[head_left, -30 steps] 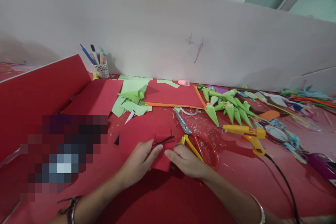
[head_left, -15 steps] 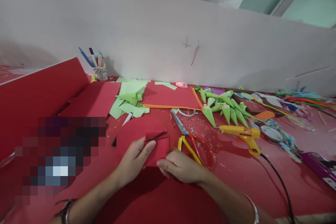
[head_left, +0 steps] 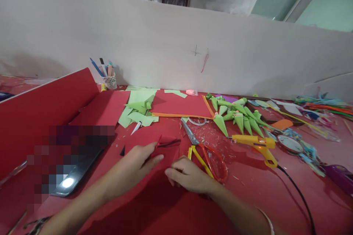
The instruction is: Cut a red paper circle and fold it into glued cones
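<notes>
A small folded red paper piece [head_left: 169, 151] lies in front of me, a dark slit-like gap along its upper fold. My left hand [head_left: 140, 165] is at its left side, thumb and forefinger apart, the fingertips beside a raised red flap. My right hand [head_left: 189, 176] is curled closed at the piece's lower right edge, thumb pressed over the bent fingers; part of the grip is hidden. Beneath lies a larger red sheet [head_left: 143, 136]. Red-handled scissors [head_left: 198, 147] and a yellow-handled tool [head_left: 202, 161] lie just beyond my right hand.
A yellow glue gun [head_left: 253, 141] with a black cord lies at the right, beside green paper cones [head_left: 242, 115]. Green scraps [head_left: 138, 112] and a red sheet with orange edging [head_left: 179, 104] lie at the back. A pen cup [head_left: 110, 80] stands back left, near a dark, partly pixelated object [head_left: 82, 170].
My left hand has shifted left and its thumb has come off the folded red paper. My right hand stays at the paper's lower right. The view has tilted up slightly.
</notes>
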`<state>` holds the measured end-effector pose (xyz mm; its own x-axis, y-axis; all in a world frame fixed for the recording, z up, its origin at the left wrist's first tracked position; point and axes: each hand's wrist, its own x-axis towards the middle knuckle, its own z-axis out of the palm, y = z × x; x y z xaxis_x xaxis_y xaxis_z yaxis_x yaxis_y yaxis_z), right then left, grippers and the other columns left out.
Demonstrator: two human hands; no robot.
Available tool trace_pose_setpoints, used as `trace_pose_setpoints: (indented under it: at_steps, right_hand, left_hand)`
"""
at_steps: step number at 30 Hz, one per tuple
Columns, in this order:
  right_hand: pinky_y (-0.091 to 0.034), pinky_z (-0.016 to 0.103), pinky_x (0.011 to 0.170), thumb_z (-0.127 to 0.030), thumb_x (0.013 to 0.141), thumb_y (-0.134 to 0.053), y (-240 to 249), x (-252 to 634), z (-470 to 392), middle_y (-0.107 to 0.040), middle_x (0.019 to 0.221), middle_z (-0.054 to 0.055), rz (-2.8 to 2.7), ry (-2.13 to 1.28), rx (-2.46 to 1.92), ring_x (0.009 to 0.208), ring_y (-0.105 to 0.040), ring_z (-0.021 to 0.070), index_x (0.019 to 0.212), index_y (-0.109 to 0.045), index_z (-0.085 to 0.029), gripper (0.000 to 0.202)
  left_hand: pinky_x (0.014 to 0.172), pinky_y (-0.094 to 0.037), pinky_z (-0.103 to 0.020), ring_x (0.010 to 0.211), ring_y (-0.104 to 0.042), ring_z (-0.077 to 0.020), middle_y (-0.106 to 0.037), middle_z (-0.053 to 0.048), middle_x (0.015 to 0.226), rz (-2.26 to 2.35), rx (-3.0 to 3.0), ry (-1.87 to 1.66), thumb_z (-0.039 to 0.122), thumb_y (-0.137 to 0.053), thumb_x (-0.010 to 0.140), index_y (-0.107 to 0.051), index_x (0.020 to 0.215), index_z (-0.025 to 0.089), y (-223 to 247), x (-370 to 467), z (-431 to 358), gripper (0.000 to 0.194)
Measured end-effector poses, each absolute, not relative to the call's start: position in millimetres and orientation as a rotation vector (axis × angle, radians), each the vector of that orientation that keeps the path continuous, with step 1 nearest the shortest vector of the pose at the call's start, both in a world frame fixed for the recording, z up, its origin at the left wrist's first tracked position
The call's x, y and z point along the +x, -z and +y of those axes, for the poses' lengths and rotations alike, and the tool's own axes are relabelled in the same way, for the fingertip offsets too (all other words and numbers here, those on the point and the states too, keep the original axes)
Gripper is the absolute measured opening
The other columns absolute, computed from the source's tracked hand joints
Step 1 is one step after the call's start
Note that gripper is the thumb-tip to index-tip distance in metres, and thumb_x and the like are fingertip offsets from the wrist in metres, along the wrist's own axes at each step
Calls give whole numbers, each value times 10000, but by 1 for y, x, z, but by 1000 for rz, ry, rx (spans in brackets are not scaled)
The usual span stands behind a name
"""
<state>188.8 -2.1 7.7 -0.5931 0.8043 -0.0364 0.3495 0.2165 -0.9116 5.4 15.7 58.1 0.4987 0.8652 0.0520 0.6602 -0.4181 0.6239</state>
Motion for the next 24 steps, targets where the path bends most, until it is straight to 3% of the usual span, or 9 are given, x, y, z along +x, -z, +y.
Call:
trace_pose_setpoints:
  at_steps: [4, 9, 13, 18, 24]
  right_hand:
    - [-282, 176, 460, -255, 822, -439, -7, 188, -2, -411, 472, -55, -2054, -1199, -1024, 455, -389, 58, 525, -458, -161, 312]
    - [-219, 203, 455, -251, 804, -442, -5, 187, -1, -264, 474, -70, -2080, -1029, -1067, 457, -279, 59, 497, -306, -177, 343]
    - [-197, 208, 456, -233, 796, -441, -4, 187, 1, -204, 495, -71, -2121, -996, -1037, 467, -237, 60, 510, -235, -185, 355]
    - [-198, 212, 462, -230, 802, -429, -5, 187, 0, -226, 489, -72, -2200, -931, -1039, 465, -246, 59, 514, -238, -186, 348]
    - [-210, 208, 473, -224, 800, -445, -2, 186, -1, -259, 495, -72, -2258, -826, -1047, 471, -266, 58, 513, -276, -179, 336]
  left_hand:
    - [451, -255, -232, 459, -415, -110, -475, 31, 533, 1586, 2472, -451, 404, -374, 822, -443, 673, 188, -81, -11, 52, 271]
    - [459, -279, -226, 577, -556, -169, -572, -25, 665, 2173, 2644, -85, 402, -352, 836, -505, 921, 169, -90, -45, 113, 292]
    - [614, -401, -239, 854, -585, -210, -574, -24, 959, 2137, 2757, -50, 339, -238, 889, -482, 1059, 153, -76, -56, 145, 351]
    - [694, -464, -369, 874, -591, -260, -580, -125, 1000, 2066, 2719, 36, 238, -442, 858, -501, 1092, 108, -44, -44, 179, 274]
    - [774, -482, -399, 935, -558, -193, -534, -79, 1121, 2056, 2600, 92, 304, -508, 847, -498, 1125, 154, -20, -41, 208, 316]
